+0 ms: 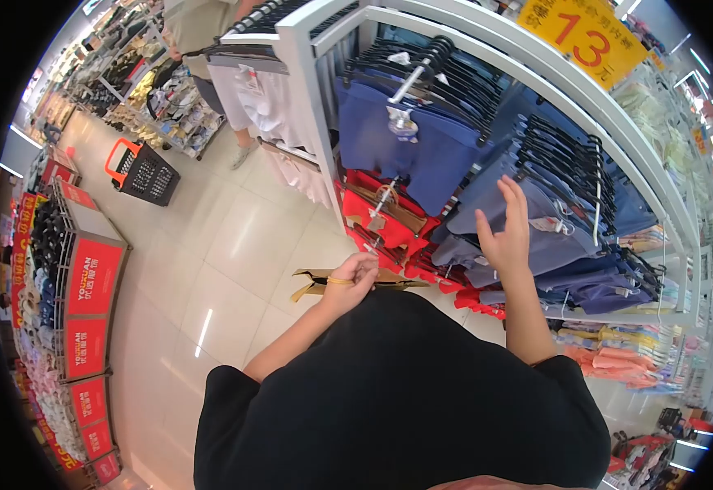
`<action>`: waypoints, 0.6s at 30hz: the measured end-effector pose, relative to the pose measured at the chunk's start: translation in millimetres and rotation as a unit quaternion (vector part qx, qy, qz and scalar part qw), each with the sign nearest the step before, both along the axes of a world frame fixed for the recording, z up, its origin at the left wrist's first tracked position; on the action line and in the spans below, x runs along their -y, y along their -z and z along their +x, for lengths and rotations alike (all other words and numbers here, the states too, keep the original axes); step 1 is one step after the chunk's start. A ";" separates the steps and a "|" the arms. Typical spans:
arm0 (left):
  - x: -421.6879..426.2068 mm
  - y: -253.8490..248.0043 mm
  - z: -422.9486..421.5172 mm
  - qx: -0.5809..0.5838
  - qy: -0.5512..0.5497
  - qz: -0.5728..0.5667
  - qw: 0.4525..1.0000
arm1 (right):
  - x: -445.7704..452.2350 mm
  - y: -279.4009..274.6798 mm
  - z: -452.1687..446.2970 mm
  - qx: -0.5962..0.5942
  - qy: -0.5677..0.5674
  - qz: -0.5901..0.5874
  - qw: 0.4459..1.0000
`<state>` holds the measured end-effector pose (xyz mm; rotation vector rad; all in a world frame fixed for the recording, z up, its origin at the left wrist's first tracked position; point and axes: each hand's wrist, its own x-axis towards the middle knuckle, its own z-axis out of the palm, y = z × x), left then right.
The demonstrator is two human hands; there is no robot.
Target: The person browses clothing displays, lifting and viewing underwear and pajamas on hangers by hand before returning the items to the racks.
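Note:
My right hand (505, 233) is raised in front of the grey-blue underwear (487, 208) on black hangers. Its fingers are spread and hold nothing; whether they touch the cloth I cannot tell. Lower and to the left, my left hand (355, 276) has curled fingers, and what they hold, if anything, is hidden. A yellow band circles that hand. Just below it shows a brown paper bag (314, 282), partly covered by my body. Red underwear (381, 216) hangs close beyond the left hand. Dark blue underwear (409, 131) hangs higher on the rack.
A white metal rack frame (297, 53) stands ahead, under a yellow price sign (583, 37) reading 13. On the tiled floor at left sits a black basket (150, 174) with an orange handle. Red-panelled bins (95, 278) line the left side. Another person (201, 33) stands behind the rack.

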<state>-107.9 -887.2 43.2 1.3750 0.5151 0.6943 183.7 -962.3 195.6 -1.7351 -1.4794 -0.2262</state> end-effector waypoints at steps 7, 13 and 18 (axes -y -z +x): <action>-54.8 -2.7 -50.2 0.007 -0.017 -0.017 1.000 | -91.1 -7.5 -27.5 0.060 0.085 0.011 0.995; -95.0 -3.4 -90.0 -0.017 -0.018 -0.004 1.000 | -119.7 -14.1 -51.3 0.099 0.170 0.066 0.978; -114.7 0.5 -108.1 -0.027 -0.010 -0.017 0.999 | -127.3 -3.9 -41.1 0.126 0.192 0.037 0.972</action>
